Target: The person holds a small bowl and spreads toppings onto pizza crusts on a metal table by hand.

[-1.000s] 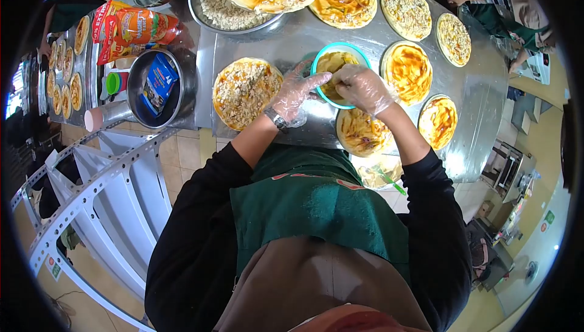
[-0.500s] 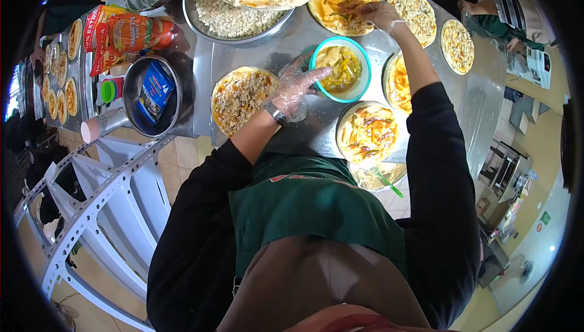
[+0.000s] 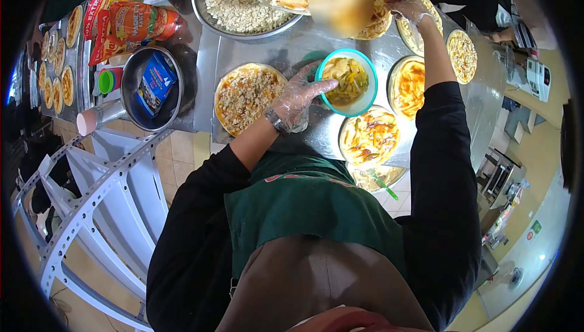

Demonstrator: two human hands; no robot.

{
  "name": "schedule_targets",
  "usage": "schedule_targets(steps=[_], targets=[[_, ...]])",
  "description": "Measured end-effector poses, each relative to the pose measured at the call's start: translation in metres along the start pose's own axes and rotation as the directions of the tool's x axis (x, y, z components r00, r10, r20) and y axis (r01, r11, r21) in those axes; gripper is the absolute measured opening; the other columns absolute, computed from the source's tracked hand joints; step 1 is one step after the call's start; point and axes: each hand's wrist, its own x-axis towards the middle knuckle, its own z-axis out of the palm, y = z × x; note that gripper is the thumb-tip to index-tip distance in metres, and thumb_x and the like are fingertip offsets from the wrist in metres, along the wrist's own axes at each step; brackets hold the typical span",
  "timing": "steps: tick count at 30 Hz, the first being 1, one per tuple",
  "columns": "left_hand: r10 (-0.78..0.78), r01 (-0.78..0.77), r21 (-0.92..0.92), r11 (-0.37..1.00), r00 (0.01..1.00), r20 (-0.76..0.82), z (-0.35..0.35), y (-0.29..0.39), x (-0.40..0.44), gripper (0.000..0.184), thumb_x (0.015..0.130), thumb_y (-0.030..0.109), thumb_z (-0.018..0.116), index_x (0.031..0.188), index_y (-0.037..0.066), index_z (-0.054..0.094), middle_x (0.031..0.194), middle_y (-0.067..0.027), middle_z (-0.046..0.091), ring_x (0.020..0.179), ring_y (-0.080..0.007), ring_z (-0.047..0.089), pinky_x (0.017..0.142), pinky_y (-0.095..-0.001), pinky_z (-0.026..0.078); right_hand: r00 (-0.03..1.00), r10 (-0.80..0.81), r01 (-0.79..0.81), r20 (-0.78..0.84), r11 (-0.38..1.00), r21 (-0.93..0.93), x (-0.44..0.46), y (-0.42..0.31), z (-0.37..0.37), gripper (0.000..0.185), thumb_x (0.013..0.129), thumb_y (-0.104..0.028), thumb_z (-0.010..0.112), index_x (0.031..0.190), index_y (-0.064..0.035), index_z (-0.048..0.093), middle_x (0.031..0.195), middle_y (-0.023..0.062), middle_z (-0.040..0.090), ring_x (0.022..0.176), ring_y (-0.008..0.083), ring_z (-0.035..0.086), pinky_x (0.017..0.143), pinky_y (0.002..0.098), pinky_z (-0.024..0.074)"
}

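L hand (image 3: 296,99) closed on bowl (image 3: 348,83) rim — R hand (image 3: 410,8) part-curled beyond, hold unclear

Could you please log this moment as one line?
left hand: gripping teal-rimmed bowl of yellow-green strips | right hand: at edge of sauced pizza, contact unclear | beside left hand: crumble-topped pizza

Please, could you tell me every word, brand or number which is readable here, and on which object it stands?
"EXTRA": red and yellow packet.
"SPAGHETTI SAUCE", partly blurred: orange-red packet.
Too small or blurred to read: blue packet, red lettering on the green apron, wall signs.
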Motion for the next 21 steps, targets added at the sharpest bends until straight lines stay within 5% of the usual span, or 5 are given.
schedule_targets(steps=[8, 14, 16, 18, 21], targets=[[0.011, -0.008, -0.079, 0.997, 1.000, 0.027, -0.003, -0.006, -0.003, 0.078, 0.075, 0.016, 0.081, 0.138, 0.002, 0.037, 0.125, -0.0121, 0.057, 0.113, -0.0214, 0.057, 0.096, -0.0358, 0.048, 0.995, -0.021, -0.006, -0.096, 0.960, -0.278, 0.015, -0.002, 0.010, 0.023, 0.076, -0.010, 0.069, 0.099, -0.0037, 0.069, 0.080, 0.0058, 0.069, 0.064, 0.0116, 0.062, 0.060, 0.0260, 0.0526], [0.055, -0.056, -0.047, 0.997, 0.998, -0.017, -0.003, 0.000, -0.008, 0.076, 0.076, 0.018, 0.080, 0.138, 0.001, 0.037, 0.124, -0.0126, 0.057, 0.112, -0.0216, 0.058, 0.096, -0.0351, 0.048, 0.999, -0.033, 0.028, 0.040, 0.993, 0.112, 0.003, 0.023, 0.036, 0.016, 0.076, -0.005, 0.064, 0.091, -0.0004, 0.070, 0.079, 0.0095, 0.069, 0.064, 0.0144, 0.065, 0.061, 0.0275, 0.0537], [0.063, -0.064, -0.044, 0.997, 0.998, -0.018, -0.005, -0.003, -0.006, 0.076, 0.077, 0.018, 0.080, 0.138, 0.001, 0.037, 0.124, -0.0127, 0.057, 0.112, -0.0218, 0.057, 0.096, -0.0352, 0.047, 1.000, 0.023, -0.023, -0.002, 0.999, 0.039, -0.003, 0.021, 0.047, 0.015, 0.077, -0.008, 0.066, 0.090, -0.0043, 0.071, 0.084, 0.0106, 0.070, 0.069, 0.0190, 0.067, 0.066, 0.0302, 0.0539], [0.073, -0.074, -0.039, 0.997, 0.997, -0.017, -0.005, -0.004, -0.004, 0.076, 0.077, 0.018, 0.079, 0.138, 0.001, 0.037, 0.124, -0.0128, 0.057, 0.112, -0.0219, 0.057, 0.096, -0.0353, 0.047, 0.951, -0.281, 0.206, -0.132, 0.888, -0.411, -0.011, 0.021, 0.051, 0.015, 0.076, -0.011, 0.068, 0.090, -0.0092, 0.072, 0.091, 0.0118, 0.070, 0.078, 0.0243, 0.066, 0.073, 0.0325, 0.0532], [0.075, -0.075, -0.008, 0.997, 0.997, -0.027, -0.003, -0.003, -0.006, 0.076, 0.077, 0.018, 0.079, 0.138, 0.001, 0.037, 0.123, -0.0127, 0.058, 0.110, -0.0216, 0.059, 0.092, -0.0349, 0.051, 0.971, -0.222, 0.163, -0.090, 0.889, -0.429, -0.014, 0.016, 0.049, 0.022, 0.078, -0.018, 0.066, 0.100, -0.0137, 0.070, 0.100, 0.0131, 0.068, 0.090, 0.0278, 0.066, 0.082, 0.0363, 0.0516]])
